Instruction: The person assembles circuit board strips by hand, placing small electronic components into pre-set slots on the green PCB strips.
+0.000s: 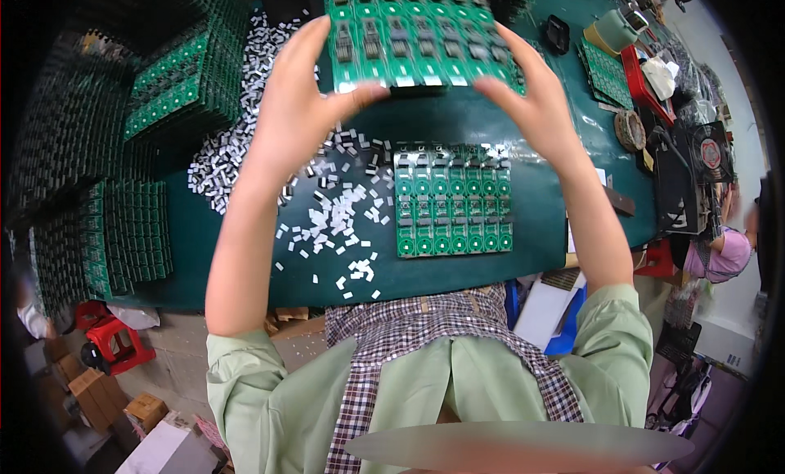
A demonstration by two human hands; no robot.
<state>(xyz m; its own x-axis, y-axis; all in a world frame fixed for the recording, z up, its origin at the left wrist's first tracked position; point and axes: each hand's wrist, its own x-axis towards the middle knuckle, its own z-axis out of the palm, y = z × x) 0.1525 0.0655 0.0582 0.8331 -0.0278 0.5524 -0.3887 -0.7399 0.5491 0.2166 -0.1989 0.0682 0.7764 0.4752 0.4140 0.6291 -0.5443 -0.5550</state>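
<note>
Both hands — left hand (pixel 298 106), right hand (pixel 536 98) — gripping green circuit panel (pixel 417 36)

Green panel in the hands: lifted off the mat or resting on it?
Lifted. The green circuit panel is held up by its lower corners between left hand and right hand, above a second panel lying flat on the green table.

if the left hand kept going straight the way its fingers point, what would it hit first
The left hand points up and right, its fingers already on the raised green circuit board panel that both hands hold. Past the panel the line is hidden, so nothing further can be told.
</note>
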